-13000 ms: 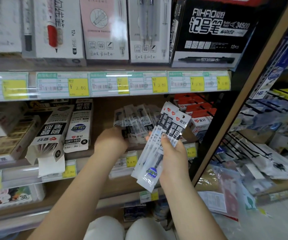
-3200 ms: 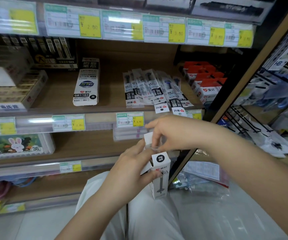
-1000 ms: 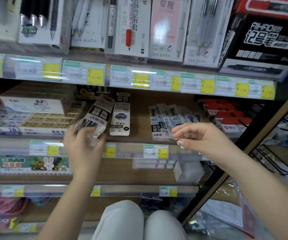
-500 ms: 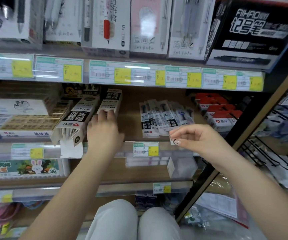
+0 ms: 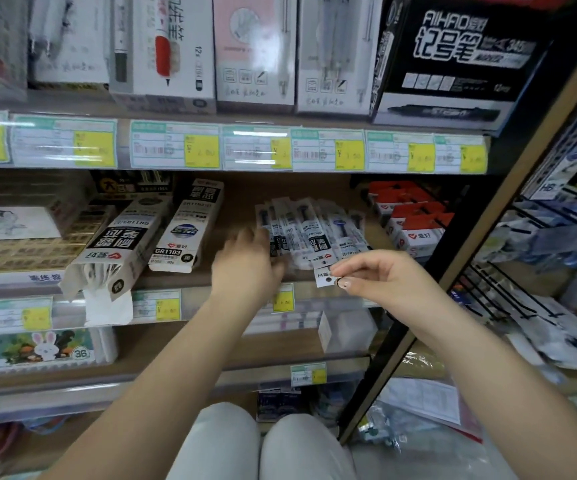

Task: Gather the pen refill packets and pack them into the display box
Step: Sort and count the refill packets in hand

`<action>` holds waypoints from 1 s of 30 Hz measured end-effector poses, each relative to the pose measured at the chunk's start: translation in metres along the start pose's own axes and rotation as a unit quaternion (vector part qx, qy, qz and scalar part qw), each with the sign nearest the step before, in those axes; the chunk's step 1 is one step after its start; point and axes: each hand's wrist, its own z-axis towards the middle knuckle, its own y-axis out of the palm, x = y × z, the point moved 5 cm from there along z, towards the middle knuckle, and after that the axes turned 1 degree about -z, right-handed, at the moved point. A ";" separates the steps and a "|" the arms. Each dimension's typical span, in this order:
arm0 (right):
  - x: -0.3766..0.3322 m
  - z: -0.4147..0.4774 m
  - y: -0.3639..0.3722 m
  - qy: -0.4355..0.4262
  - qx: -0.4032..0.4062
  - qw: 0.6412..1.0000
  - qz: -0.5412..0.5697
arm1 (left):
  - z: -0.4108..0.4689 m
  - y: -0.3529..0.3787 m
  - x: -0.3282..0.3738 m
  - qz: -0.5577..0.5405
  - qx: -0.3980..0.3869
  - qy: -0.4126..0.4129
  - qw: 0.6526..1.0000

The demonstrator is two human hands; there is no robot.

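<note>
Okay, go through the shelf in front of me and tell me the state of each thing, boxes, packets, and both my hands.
Open display box: lying tilted on the shelf, open end hanging over the front edge, flap down.
Closed refill box: lying flat beside it, shut.
Refill packets: loose, fanned out on the shelf.
Left hand: open, reaching to the packets, motion-blurred.
Right hand: pinching the end of one packet.
Red-topped boxes: stacked, shut.

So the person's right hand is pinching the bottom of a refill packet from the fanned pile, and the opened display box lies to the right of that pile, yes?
Not quite. The head view shows the opened display box lying to the left of the pile of refill packets, not the right. The rest holds: the right hand pinches a packet's lower end.
</note>
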 end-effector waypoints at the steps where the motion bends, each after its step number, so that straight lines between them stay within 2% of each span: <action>1: 0.001 0.000 0.000 0.000 -0.001 1.000 -0.003 | 0.005 0.003 0.005 -0.011 -0.023 -0.015 1.000; 4: 0.001 0.002 -0.002 -0.002 -0.002 1.000 -0.009 | 0.025 0.010 0.016 -0.043 -0.105 -0.086 0.990; 6: 0.000 0.003 -0.006 0.000 0.001 1.000 -0.011 | 0.037 0.013 0.026 -0.026 -0.140 -0.120 0.983; 8: 0.000 0.004 -0.009 0.007 0.020 0.998 -0.065 | 0.045 0.017 0.036 -0.009 -0.176 -0.146 0.973; 9: 0.002 0.004 -0.013 0.000 0.049 0.985 -0.165 | 0.049 0.018 0.040 -0.002 -0.191 -0.153 0.970; 11: 0.003 0.005 -0.016 -0.040 0.115 0.904 -0.409 | 0.053 0.019 0.051 0.012 -0.206 -0.148 0.967; 12: 0.003 0.005 -0.016 -0.057 0.135 0.869 -0.473 | 0.054 0.019 0.056 0.016 -0.210 -0.138 0.968; 13: 0.004 0.006 -0.016 -0.058 0.138 0.856 -0.494 | 0.054 0.021 0.061 0.022 -0.214 -0.128 0.968; 17: 0.009 0.013 -0.014 -0.048 0.103 0.867 -0.485 | 0.054 0.024 0.070 0.062 -0.221 -0.106 0.968; 21: 0.020 0.020 -0.008 -0.011 0.041 0.885 -0.463 | 0.060 0.022 0.069 0.072 -0.179 -0.082 0.978; 24: 0.029 0.024 0.001 0.011 -0.001 0.881 -0.473 | 0.060 0.016 0.069 0.096 -0.165 -0.062 0.980; 30: 0.038 0.036 0.006 -0.006 0.007 0.873 -0.487 | 0.063 0.011 0.072 0.138 -0.149 -0.015 0.979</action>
